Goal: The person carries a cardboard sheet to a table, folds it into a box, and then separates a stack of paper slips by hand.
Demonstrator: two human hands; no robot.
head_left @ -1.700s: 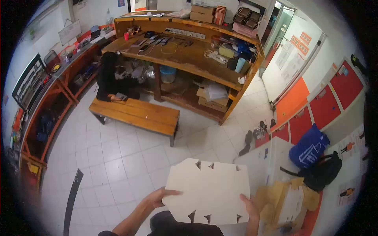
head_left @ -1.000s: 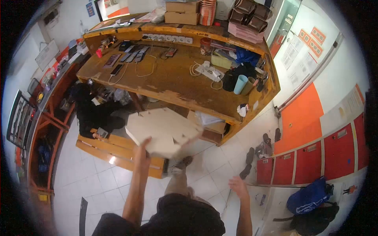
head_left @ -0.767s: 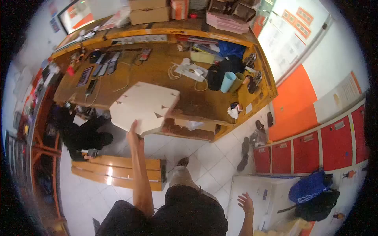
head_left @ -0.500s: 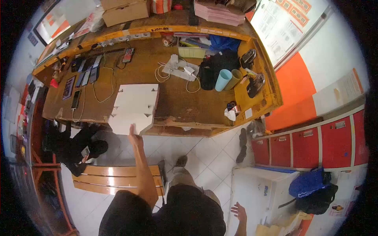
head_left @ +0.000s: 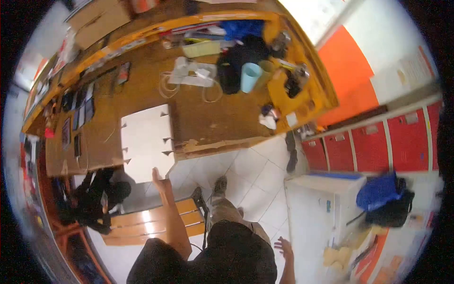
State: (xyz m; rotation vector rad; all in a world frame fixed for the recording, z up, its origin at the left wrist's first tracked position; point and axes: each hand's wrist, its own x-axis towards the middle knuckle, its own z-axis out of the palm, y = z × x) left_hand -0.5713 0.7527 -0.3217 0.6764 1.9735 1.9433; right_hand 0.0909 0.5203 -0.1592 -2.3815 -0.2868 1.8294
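My left hand [head_left: 162, 181] grips the near edge of a flat white cardboard box [head_left: 147, 142], thumb on top. Dark triangular notches line both sides of the box, and its corners are cut at an angle. It extends over the front edge of the wooden desk [head_left: 208, 120]; my other left fingers are hidden beneath it. Low on the right hangs my right hand [head_left: 284, 248], fingers apart and holding nothing, beside a white chest-like cabinet [head_left: 309, 203].
Phones [head_left: 84, 111], a power strip with cables [head_left: 191, 73] and a light blue cup [head_left: 250, 77] are on the desk. A person in dark clothes [head_left: 92, 199] sits at a wooden bench [head_left: 146, 222]. Red lockers [head_left: 371, 142] line the right wall.
My view has turned and shifted, blurring slightly. My left hand keeps its grip on the white box, which sits lower and further left in view. My right hand still hangs open.
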